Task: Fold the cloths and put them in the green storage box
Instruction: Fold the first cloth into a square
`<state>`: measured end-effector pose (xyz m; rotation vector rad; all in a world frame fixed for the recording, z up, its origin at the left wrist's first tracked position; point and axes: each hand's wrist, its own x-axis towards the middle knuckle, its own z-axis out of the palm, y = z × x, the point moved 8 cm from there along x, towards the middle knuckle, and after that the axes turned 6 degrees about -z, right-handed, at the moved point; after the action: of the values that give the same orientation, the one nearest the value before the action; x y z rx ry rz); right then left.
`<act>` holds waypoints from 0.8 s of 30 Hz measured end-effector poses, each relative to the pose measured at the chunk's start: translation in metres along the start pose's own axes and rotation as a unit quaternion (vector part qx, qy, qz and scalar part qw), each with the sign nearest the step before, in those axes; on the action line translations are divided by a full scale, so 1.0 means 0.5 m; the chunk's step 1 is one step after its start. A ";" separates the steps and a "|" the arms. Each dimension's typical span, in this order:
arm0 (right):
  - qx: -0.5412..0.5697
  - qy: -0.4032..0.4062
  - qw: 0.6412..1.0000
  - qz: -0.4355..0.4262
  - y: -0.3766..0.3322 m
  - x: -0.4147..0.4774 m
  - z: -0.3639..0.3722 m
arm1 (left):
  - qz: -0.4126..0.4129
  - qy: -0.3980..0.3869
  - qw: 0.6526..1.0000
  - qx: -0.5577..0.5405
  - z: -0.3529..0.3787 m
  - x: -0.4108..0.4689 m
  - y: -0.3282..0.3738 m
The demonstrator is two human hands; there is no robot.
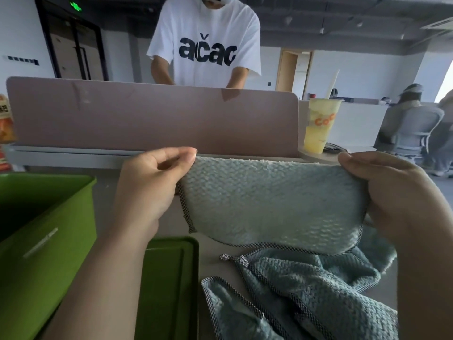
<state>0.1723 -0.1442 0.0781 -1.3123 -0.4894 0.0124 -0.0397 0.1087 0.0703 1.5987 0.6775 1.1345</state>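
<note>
A light blue waffle-textured cloth [272,204] with a checked dark trim hangs folded in half in the air above the table. My left hand [152,185] pinches its upper left corner and my right hand [392,192] grips its upper right corner. Below it, more blue cloths [306,298] of the same kind lie crumpled on the table at the lower right. The green storage box [49,231] stands open at the left, its dark inside partly visible. Its green lid [171,285] lies flat beside it, under my left forearm.
A pinkish desk divider [152,114] runs across the far edge of the table. A yellow drink cup with a straw [321,123] stands at its right end. A person in a white T-shirt [208,42] stands behind the divider. Office chairs are at the far right.
</note>
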 end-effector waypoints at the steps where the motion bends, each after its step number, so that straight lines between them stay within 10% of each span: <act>1: 0.006 -0.017 1.000 -0.003 -0.004 0.000 0.001 | 0.006 0.003 1.000 -0.001 -0.002 0.000 0.003; 7: -0.107 -0.170 0.978 -0.047 -0.027 -0.009 0.016 | 0.059 0.006 0.997 0.056 -0.011 -0.009 0.033; 13: -0.269 -0.122 0.947 -0.127 -0.049 -0.008 0.015 | 0.083 0.051 0.992 0.083 -0.028 -0.004 0.033; 24: -0.247 -0.074 0.954 -0.151 -0.061 -0.007 0.003 | 0.079 0.076 0.991 0.082 -0.041 0.000 0.029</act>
<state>0.1607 -0.1519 0.1053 -1.7186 -0.8566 -0.2836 -0.0596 0.1126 0.0846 1.7413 0.7703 1.3564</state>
